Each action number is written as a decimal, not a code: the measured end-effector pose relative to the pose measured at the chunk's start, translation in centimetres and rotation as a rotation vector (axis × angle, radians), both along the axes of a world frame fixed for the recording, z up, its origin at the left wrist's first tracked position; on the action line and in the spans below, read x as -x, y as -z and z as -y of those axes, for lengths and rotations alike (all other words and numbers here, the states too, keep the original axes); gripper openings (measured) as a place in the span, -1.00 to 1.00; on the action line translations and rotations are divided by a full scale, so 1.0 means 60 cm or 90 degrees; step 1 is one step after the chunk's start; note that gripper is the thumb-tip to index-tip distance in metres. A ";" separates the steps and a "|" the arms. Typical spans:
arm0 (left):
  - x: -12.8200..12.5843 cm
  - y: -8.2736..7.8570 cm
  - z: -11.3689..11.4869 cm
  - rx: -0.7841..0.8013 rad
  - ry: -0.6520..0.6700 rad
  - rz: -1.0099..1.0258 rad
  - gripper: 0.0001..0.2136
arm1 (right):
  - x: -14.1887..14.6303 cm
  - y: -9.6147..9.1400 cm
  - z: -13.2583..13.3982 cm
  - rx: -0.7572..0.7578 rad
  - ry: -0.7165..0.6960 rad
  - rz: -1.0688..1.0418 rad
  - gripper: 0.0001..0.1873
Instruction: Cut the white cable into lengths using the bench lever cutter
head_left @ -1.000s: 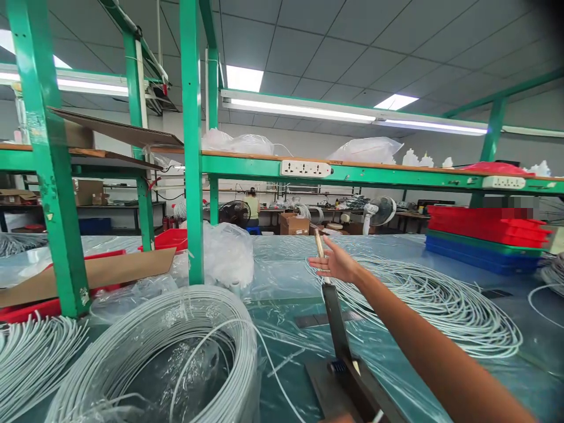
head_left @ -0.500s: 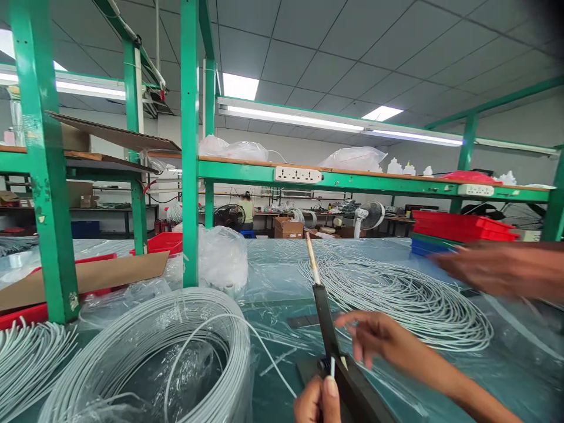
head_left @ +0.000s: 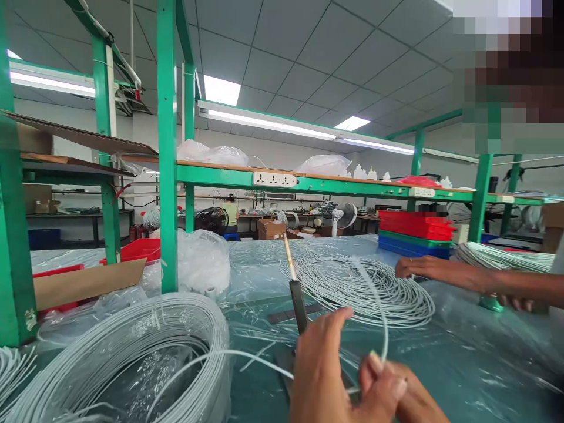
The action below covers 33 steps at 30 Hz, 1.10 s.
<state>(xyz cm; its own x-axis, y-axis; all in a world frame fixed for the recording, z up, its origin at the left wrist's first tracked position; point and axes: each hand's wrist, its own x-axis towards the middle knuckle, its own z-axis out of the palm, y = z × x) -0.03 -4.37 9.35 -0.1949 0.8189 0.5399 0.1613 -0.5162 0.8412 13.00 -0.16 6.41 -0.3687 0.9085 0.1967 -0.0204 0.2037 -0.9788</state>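
While both hands meet at the bottom edge of the head view, the left hand (head_left: 319,367) pinches a white wire (head_left: 382,317) against the right hand (head_left: 390,390), which also grips it. That wire arcs up from the fingers, just in front of the cutter lever (head_left: 296,294); a co-worker's hand (head_left: 416,268) rests on the loose coil (head_left: 356,288)

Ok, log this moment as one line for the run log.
left hand: beside right, at grey cable | right hand: pinching cable | cutter lever: raised | co-worker's hand: on loose coil | wrapped coil: front left
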 end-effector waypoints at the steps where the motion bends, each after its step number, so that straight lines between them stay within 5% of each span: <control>1: 0.016 0.004 0.002 0.028 -0.047 -0.165 -0.50 | -0.015 -0.007 -0.011 0.056 0.032 -0.073 -0.45; 4: 0.066 0.026 -0.003 0.230 -0.139 -0.527 -0.61 | -0.072 -0.027 -0.046 0.104 0.149 -0.235 -0.46; 8: 0.120 0.045 -0.008 0.372 -0.189 -0.713 -0.75 | -0.143 -0.031 -0.085 0.098 0.258 -0.269 -0.47; 15: 0.180 0.012 0.013 0.364 -0.252 -0.617 -0.74 | -0.206 -0.020 -0.120 0.071 0.341 -0.273 -0.62; 22: 0.211 0.013 0.007 0.389 -0.322 -0.559 -0.79 | -0.248 -0.033 -0.132 0.062 0.388 -0.303 -0.62; 28: 0.185 -0.001 0.027 0.303 -0.314 -0.516 -0.81 | -0.242 -0.048 -0.109 0.098 0.365 -0.370 -0.64; 33: 0.071 0.032 0.023 0.121 -0.193 -0.484 -0.89 | -0.120 -0.022 -0.058 0.216 0.194 -0.346 -0.63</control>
